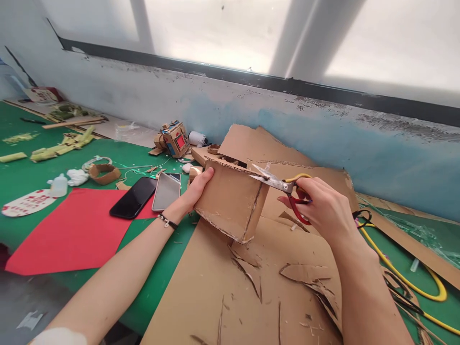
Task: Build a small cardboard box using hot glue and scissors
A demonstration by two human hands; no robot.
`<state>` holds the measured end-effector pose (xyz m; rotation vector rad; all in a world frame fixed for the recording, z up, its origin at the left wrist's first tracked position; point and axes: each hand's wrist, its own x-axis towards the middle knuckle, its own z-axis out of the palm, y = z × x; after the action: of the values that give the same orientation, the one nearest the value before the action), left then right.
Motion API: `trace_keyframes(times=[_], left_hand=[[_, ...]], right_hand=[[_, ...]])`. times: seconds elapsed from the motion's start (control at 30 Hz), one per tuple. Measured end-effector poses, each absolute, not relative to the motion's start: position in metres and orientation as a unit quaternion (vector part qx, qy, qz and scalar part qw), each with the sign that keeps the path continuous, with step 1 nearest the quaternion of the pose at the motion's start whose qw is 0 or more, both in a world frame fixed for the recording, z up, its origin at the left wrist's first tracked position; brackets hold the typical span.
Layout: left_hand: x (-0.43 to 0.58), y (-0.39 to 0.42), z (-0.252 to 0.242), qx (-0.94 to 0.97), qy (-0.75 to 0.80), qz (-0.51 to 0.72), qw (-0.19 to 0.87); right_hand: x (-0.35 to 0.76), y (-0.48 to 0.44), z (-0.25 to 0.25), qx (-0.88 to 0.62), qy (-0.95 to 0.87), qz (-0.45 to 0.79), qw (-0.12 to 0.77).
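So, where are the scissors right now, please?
In the head view, the scissors are right of centre, in the right hand, at the upper edge of the cardboard box.

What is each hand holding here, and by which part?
The left hand grips the cardboard box by its left side, near the upper edge; the right hand holds the scissors by their red and yellow handles.
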<state>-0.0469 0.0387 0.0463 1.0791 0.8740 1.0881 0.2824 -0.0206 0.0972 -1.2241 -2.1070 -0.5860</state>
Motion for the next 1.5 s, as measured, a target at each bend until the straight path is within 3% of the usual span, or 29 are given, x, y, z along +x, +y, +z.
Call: trace_keyframes(times=[0.5, 1.33, 1.5], left_hand=[[-0.044, 0.04, 0.044, 0.478, 0.408, 0.49, 0.604], [-0.039, 0.034, 0.054, 0.511, 0.431, 0.515, 0.536], [-0.04, 0.035, 0.053, 0.514, 0.422, 0.508, 0.547]], right_hand=[[0.284, -0.026, 0.105, -0.454, -0.782, -0.296, 0.308], [0.284, -0.017, 0.099, -0.468, -0.794, -0.299, 0.249], [0.282, -0.02, 0.098, -0.476, -0.779, -0.298, 0.278]])
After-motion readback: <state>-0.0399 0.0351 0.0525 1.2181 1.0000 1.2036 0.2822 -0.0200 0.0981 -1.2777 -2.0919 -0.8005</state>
